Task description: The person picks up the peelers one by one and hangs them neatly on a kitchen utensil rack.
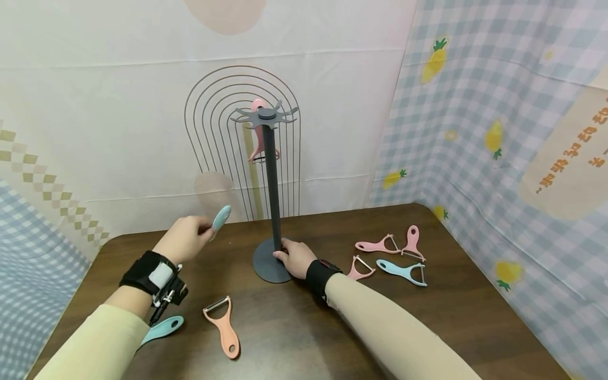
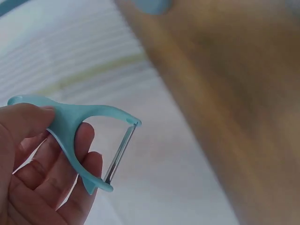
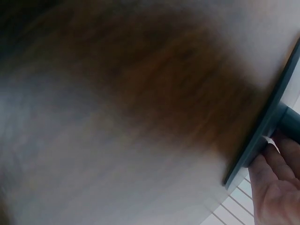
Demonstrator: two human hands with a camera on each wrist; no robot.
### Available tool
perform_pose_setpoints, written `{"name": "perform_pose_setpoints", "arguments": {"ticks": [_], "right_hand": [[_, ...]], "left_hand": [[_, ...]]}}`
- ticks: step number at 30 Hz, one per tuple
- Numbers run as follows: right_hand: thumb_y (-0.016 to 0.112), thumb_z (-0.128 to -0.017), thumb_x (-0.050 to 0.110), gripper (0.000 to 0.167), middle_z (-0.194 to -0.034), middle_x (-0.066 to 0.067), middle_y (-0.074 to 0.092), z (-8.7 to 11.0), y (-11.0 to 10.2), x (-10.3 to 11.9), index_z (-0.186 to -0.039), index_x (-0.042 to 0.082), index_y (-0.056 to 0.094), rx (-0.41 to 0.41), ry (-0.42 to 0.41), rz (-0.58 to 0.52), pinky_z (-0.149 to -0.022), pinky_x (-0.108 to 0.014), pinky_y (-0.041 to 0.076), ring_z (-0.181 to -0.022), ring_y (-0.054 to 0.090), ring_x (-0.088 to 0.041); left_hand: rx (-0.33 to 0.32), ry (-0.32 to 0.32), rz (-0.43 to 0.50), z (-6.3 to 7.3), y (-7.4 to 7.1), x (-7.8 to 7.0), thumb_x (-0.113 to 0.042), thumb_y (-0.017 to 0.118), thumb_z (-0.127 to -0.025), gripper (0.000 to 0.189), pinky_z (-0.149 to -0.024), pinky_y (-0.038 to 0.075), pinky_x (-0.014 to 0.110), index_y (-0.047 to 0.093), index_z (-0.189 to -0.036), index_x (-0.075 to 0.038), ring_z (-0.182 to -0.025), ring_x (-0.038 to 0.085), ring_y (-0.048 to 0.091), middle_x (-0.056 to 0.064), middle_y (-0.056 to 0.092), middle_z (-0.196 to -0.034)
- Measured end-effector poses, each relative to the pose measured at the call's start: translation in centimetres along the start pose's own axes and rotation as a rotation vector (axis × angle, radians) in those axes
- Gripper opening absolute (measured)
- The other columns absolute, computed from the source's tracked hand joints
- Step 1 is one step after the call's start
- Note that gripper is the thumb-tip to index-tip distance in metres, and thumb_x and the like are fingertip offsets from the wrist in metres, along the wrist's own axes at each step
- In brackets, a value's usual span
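Observation:
Raised over the table's left side, my left hand (image 1: 186, 238) pinches a light-blue peeler (image 2: 65, 119) by its handle, thumb on one side and fingers behind. Its Y-shaped head and metal blade point away from the palm in the left wrist view. My right hand (image 1: 298, 258) holds the dark grey stand (image 1: 272, 190) low on its pole, just above the round base. Part of that grip is hidden. On a far hook of the stand's top hangs a pink peeler (image 1: 259, 138), partly behind the pole.
Right of the stand lie pink peelers, one (image 1: 412, 240) farthest right, and a light-blue peeler (image 1: 396, 269). An orange peeler (image 1: 225, 330) lies front left, beside a teal peeler (image 1: 163, 328) partly under my left forearm. Patterned cloth (image 1: 342, 132) hangs behind the brown table (image 1: 294, 327).

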State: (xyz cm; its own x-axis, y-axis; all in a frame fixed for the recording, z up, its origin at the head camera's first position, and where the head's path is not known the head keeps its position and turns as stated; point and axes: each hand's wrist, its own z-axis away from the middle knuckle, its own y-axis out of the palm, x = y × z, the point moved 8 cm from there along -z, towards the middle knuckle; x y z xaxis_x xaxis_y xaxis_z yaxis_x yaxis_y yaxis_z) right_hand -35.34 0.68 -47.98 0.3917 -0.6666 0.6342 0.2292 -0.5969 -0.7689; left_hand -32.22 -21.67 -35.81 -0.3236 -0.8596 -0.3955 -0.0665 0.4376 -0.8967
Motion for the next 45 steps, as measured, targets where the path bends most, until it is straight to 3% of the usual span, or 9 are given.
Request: {"name": "perform_pose_setpoints", "arguments": {"ticks": [9,12,17,21,24,28,35,45], "right_hand": [[0.057,-0.098,0.03,0.02,-0.084,0.003,0.063,0.0,0.1,-0.2,-0.106,0.013,0.061,0.007,0.012,-0.003,-0.069,-0.028,0.046,-0.074,0.057,-0.012],[0.057,-0.098,0.03,0.02,-0.086,0.002,0.064,0.0,0.1,-0.1,-0.106,0.012,0.061,0.0,0.005,0.001,-0.07,-0.028,0.047,-0.075,0.057,-0.012],[0.057,-0.098,0.03,0.02,-0.085,0.001,0.063,0.0,0.0,0.0,-0.105,0.011,0.061,-0.006,0.006,0.012,-0.07,-0.028,0.047,-0.074,0.057,-0.013],[0.057,-0.099,0.031,0.02,-0.08,0.002,0.06,0.0,0.0,-0.2,-0.101,0.012,0.06,-0.01,0.002,0.015,-0.066,-0.028,0.045,-0.071,0.055,-0.014],[0.057,-0.098,0.032,0.02,-0.079,0.003,0.058,0.0,-0.1,-0.2,-0.101,0.012,0.06,-0.011,-0.002,0.018,-0.065,-0.027,0.044,-0.069,0.054,-0.013],[0.057,-0.098,0.031,0.02,-0.079,0.003,0.058,0.0,-0.1,-0.2,-0.101,0.012,0.06,-0.011,-0.004,0.022,-0.065,-0.027,0.044,-0.069,0.053,-0.013],[0.057,-0.098,0.031,0.02,-0.083,0.002,0.062,0.0,-0.2,-0.1,-0.103,0.012,0.06,0.002,0.013,0.017,-0.068,-0.027,0.046,-0.074,0.057,-0.012],[0.057,-0.098,0.031,0.019,-0.083,0.003,0.062,0.1,-0.2,0.2,-0.102,0.012,0.06,0.007,0.011,0.018,-0.068,-0.026,0.046,-0.074,0.057,-0.011]], "left_hand": [[-0.06,0.026,0.177,-1.8,-3.4,-5.0,-0.018,0.056,-0.099,0.02,-0.064,0.051,0.035,0.069,-0.107,-0.005,-0.076,0.019,0.063,0.007,0.07,-0.088],[-0.143,0.04,0.234,-2.0,-5.3,-6.2,-0.023,0.055,-0.099,0.026,-0.065,0.052,0.034,0.067,-0.114,-0.005,-0.081,0.02,0.065,0.01,0.07,-0.095],[-0.333,0.068,0.283,-2.3,-8.5,-7.7,-0.025,0.057,-0.098,0.027,-0.06,0.049,0.024,0.069,-0.11,-0.004,-0.076,0.019,0.062,0.011,0.07,-0.093],[-0.45,0.077,0.308,-2.6,-10.2,-8.5,-0.024,0.059,-0.097,0.025,-0.055,0.045,0.019,0.07,-0.106,-0.003,-0.071,0.018,0.06,0.01,0.069,-0.089],[-0.502,0.087,0.314,-2.9,-11.1,-9.1,-0.024,0.059,-0.097,0.025,-0.054,0.045,0.018,0.07,-0.105,-0.003,-0.069,0.016,0.059,0.008,0.069,-0.089],[-0.527,0.099,0.303,-3.6,-12.0,-10.2,-0.026,0.059,-0.097,0.026,-0.054,0.044,0.02,0.069,-0.106,-0.004,-0.068,0.014,0.059,0.007,0.069,-0.09],[-0.506,0.117,0.287,-4.3,-12.8,-12.3,-0.027,0.058,-0.097,0.027,-0.059,0.046,0.024,0.069,-0.108,-0.005,-0.072,0.013,0.06,0.004,0.068,-0.094],[-0.501,0.133,0.267,-4.6,-13.1,-13.2,-0.023,0.058,-0.097,0.025,-0.063,0.046,0.023,0.068,-0.108,-0.004,-0.073,0.014,0.06,0.005,0.067,-0.095]]}}
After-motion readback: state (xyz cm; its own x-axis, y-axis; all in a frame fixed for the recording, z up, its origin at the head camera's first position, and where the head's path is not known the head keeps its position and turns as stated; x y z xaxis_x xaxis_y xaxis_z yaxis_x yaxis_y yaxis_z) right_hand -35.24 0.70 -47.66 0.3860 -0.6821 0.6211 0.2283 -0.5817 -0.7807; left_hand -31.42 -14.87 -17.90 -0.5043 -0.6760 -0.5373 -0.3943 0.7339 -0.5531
